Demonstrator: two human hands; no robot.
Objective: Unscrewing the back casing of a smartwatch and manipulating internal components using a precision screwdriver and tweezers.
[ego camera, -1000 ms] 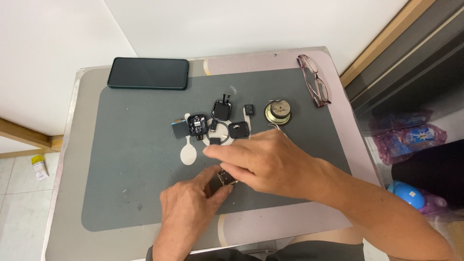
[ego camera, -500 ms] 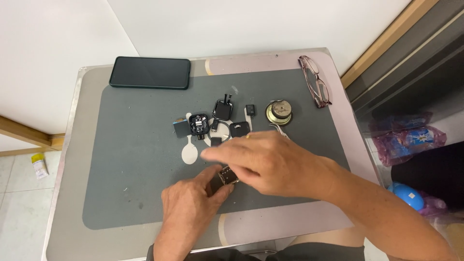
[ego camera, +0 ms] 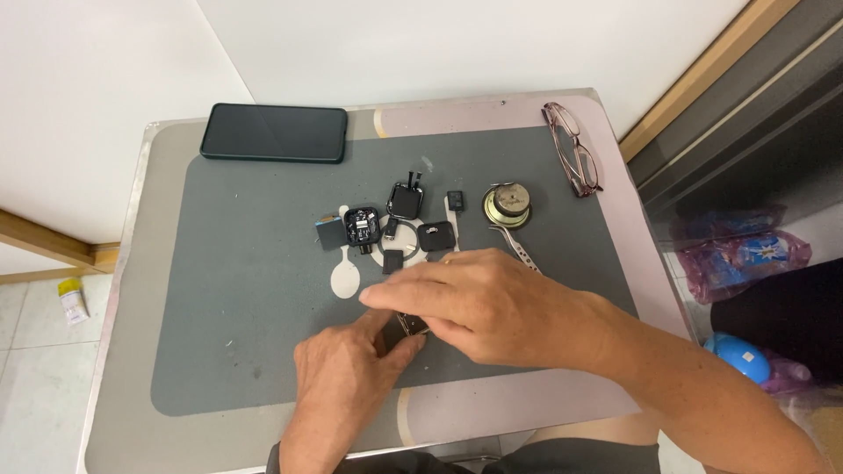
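Grey work mat (ego camera: 228, 290) laid over a pale pink table (ego camera: 527, 408) with a metal rim; white wall behind, tiled floor to the left, dark doorway and plastic bags to the right of the table

Nearest on the mat: left hand (ego camera: 347, 377), fingers curled up around a small dark device (ego camera: 406, 326), thumb and fingertips pinching its lower end. Right hand (ego camera: 492, 303) laid over the same device from the right, fingers stretched flat leftward and pressed down on its top; most of the device hidden beneath, only a dark edge with a metallic glint showing between the two hands

Just beyond the hands on the mat: white spoon-shaped tab (ego camera: 344, 276); cluster of small black parts, among them an opened square housing (ego camera: 361, 225) with circuitry and a square black module (ego camera: 405, 201); steel tweezers (ego camera: 518, 247) touching the right hand's far side; round metal speaker (ego camera: 507, 204) behind the tweezers

Far edge of the mat: dark smartphone (ego camera: 274, 132) face up at the left corner; folded reddish eyeglasses (ego camera: 572, 160) at the right corner
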